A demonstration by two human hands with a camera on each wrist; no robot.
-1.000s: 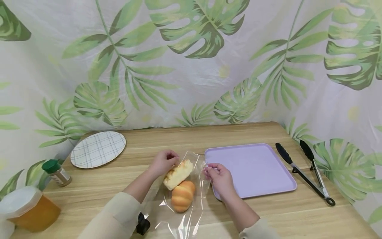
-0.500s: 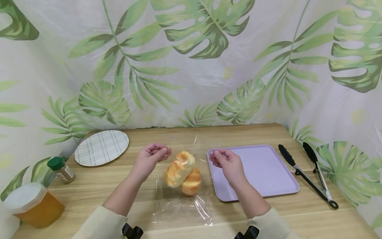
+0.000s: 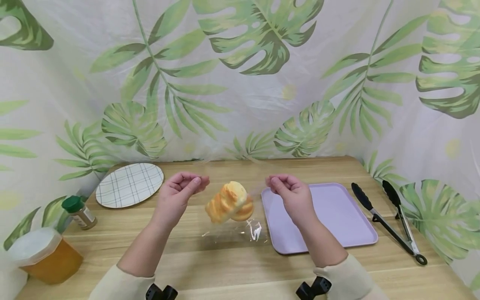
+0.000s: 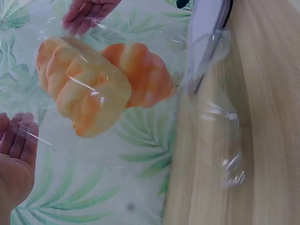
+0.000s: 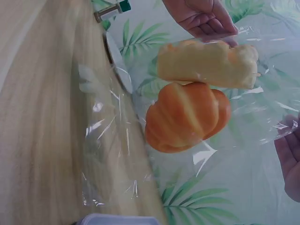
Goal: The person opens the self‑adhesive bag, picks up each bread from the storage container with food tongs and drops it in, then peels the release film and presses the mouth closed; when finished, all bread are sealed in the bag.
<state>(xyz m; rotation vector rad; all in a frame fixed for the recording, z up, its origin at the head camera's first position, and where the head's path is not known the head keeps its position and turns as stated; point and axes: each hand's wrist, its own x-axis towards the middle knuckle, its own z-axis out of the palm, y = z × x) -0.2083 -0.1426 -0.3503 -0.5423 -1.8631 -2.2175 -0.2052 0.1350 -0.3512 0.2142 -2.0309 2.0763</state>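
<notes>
A clear plastic bag hangs over the table between both hands, with two breads inside. My left hand pinches the bag's upper left edge between thumb and fingers. At the opposite edge, my right hand does the same. One bread is a long, lumpy, pale-gold loaf; partly behind it in the head view sits a rounder orange-brown ridged roll. From the right wrist, the roll and the loaf show side by side through the film. The bag's lower part hangs loose and creased.
A lilac tray lies right of the bag, with black-tipped tongs beyond it. At the left are a checked oval plate, a green-capped spice jar and a lidded tub of amber content. A leaf-print cloth hangs behind.
Both hands have moved apart and upward, pulling the bag's top edge wide. The bag with the breads has risen from the table, and the breads have shifted within it.
</notes>
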